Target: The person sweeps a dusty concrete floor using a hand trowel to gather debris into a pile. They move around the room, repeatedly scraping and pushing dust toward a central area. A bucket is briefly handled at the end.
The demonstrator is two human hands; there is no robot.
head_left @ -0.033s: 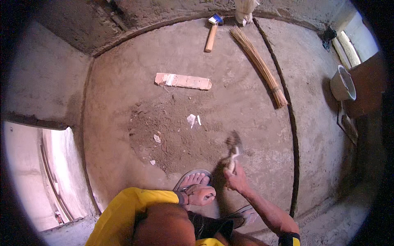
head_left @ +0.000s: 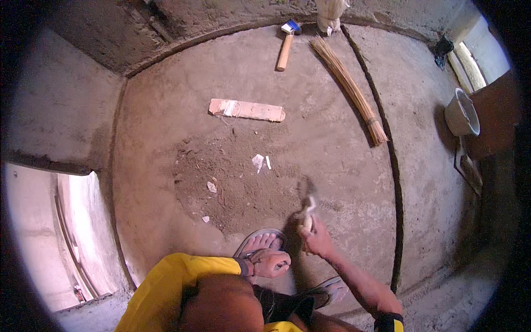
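My right hand (head_left: 317, 238) is closed round the handle of a small trowel (head_left: 310, 206). The trowel's blade is smeared by motion and lies at the right edge of a patch of loose grey-brown dirt (head_left: 232, 191). A few white scraps (head_left: 258, 162) lie in the dirt. My left hand (head_left: 269, 263) is curled into a loose fist above my sandalled left foot (head_left: 260, 241), beside my bent knee. Nothing shows in its fingers.
Beyond the dirt lies a flat pinkish board (head_left: 254, 110) with string round one end. Farther off are a wooden-handled brush (head_left: 285, 50) and a stick broom (head_left: 351, 91), beside a dark groove (head_left: 394, 182) in the floor. A pale bucket (head_left: 462, 113) stands at right.
The trowel and my right hand have shifted a little left, toward the dirt. My left hand stays where it was.
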